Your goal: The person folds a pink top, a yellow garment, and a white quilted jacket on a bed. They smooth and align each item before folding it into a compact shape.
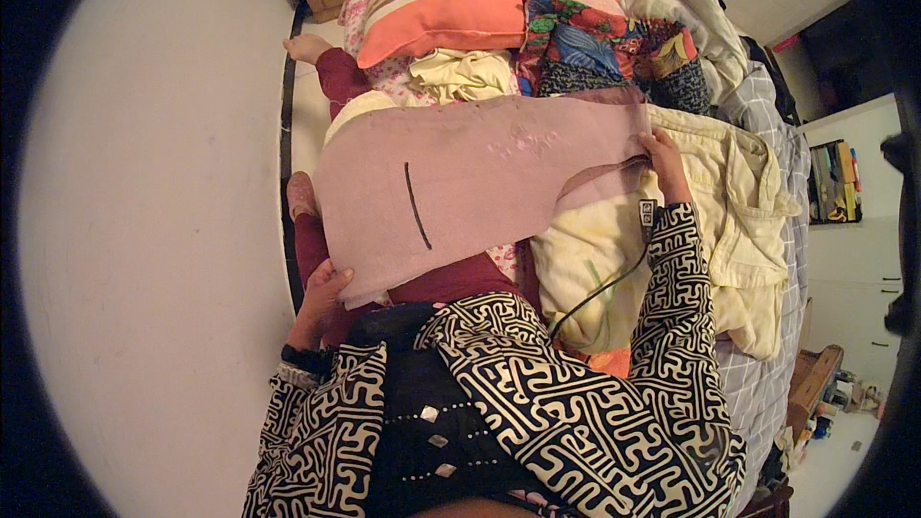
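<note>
1. Head view: we look down on a person seated on a bed, holding a mauve garment (470, 182) spread flat across the lap.
2. The left hand (321, 299) is clamped on the near left corner of the garment, thumb on top of the cloth, the fingers hidden beneath it.
3. The right hand (664, 161) is closed on the far right edge of the garment, where the fabric folds under.
4. We note a short dark slit or seam line on the left half of the garment and faint pale embroidery near its far edge.
5. A cream jacket (739, 221) lies just right of the right hand, on a grey checked sheet (767, 374).
6. A black cable (600, 293) runs from the right wrist towards the lap, over yellowish bedding.
7. Beyond the garment we see a striped orange pillow (441, 10) and a floral patterned cloth (595, 43) in a heap.
8. Both sleeves carry a black and white maze pattern (576, 403).
9. A pale floor (144, 230) fills the left side.
</note>
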The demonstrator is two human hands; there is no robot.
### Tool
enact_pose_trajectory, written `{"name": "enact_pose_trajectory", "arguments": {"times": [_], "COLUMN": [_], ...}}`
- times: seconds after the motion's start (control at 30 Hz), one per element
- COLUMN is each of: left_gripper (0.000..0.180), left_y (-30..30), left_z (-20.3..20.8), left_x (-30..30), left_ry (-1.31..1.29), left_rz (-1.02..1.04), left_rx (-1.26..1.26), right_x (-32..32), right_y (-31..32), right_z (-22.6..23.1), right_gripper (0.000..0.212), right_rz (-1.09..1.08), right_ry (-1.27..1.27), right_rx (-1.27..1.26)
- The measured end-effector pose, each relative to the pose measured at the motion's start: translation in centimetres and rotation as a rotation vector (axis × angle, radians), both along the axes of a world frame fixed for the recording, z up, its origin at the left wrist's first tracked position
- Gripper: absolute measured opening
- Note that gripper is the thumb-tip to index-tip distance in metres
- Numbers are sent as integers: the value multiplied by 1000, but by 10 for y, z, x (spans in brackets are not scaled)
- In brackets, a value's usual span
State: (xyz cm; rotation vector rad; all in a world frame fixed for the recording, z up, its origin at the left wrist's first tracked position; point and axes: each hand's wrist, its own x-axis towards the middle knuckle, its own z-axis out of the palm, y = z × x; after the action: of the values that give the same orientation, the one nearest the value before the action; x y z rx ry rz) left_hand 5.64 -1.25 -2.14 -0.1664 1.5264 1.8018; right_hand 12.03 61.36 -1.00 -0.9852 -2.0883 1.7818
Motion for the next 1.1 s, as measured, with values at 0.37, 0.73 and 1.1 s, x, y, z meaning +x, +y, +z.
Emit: {"name": "enact_pose_trajectory", "arguments": {"times": [0.37, 0.73, 1.1], "left_gripper": [44, 45, 42], "left_y": [1, 2, -9], "left_z": [-6, -16, -44], "left_x": [0, 4, -1], "left_ry": [-71, -94, -67], "left_rz": [-13, -2, -104], "left_rx": [17, 121, -14], "right_x": [-51, -51, -4], "right_y": [-47, -22, -106], "right_z": [70, 74, -3], "right_gripper": [25, 23, 25], "right_rz": [147, -77, 368], "right_ry": [139, 216, 101], "right_rx": [28, -47, 462]}}
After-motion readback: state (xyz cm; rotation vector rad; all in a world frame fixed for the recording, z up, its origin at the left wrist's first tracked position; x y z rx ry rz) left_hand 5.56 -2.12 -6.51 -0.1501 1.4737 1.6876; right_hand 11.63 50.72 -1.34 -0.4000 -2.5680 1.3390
